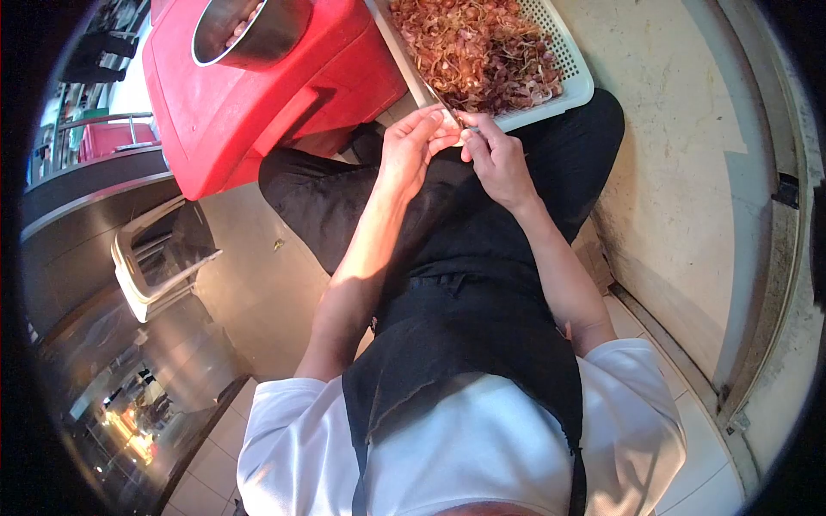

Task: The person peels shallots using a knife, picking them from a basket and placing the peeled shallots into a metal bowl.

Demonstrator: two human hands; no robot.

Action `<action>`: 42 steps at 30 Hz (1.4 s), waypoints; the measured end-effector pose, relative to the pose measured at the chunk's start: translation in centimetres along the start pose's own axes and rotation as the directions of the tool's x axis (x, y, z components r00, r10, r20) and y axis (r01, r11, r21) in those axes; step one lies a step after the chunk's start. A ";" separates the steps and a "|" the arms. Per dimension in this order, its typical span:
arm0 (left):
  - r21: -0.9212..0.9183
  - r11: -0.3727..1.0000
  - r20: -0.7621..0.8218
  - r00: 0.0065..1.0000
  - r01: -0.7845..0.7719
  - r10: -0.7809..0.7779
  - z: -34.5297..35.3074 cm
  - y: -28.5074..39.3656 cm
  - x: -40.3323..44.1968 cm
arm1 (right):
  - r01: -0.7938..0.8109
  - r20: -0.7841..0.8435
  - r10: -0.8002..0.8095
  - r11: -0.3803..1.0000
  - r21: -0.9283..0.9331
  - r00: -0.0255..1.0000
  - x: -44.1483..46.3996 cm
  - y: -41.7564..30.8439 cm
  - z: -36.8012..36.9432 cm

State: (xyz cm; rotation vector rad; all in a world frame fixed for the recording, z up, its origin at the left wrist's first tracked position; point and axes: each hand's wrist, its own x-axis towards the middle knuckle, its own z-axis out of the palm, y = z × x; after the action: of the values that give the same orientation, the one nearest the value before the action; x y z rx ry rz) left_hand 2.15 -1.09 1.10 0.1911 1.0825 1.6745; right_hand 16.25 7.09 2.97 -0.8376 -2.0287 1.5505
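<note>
At the near edge of a white perforated basket (pixel 578 64), my two hands meet over my lap. My left hand (pixel 415 142) is closed, its fingertips pinching a small pale piece that is too small to name. A thin blade (pixel 445 102) shows between the hands, and my right hand (pixel 497 155) is closed around its handle end. Reddish-brown onion or shallot skins (pixel 482 52) fill the basket. On a red plastic stool or box (pixel 232 112) stands a metal pot (pixel 258 39) with several small pinkish bulbs inside.
A pale wall (pixel 671 112) runs along the right. At the left are a steel counter (pixel 95 193) and a whitish plastic frame (pixel 138 275). Black-clothed legs (pixel 301 193) are folded under the hands. Tiled floor (pixel 211 447) shows at the lower left.
</note>
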 end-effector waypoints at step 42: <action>-0.040 0.999 0.006 1.000 0.002 -0.002 0.6 0.0 0.1 | -0.027 0.043 0.029 0.999 -0.042 0.999 -0.1 -0.5 -0.5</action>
State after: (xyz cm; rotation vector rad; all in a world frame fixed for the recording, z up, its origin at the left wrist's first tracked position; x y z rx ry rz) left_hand 2.44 -0.67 1.42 0.1692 1.0434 1.6913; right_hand 16.58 7.28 3.58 -0.8581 -2.0954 1.5595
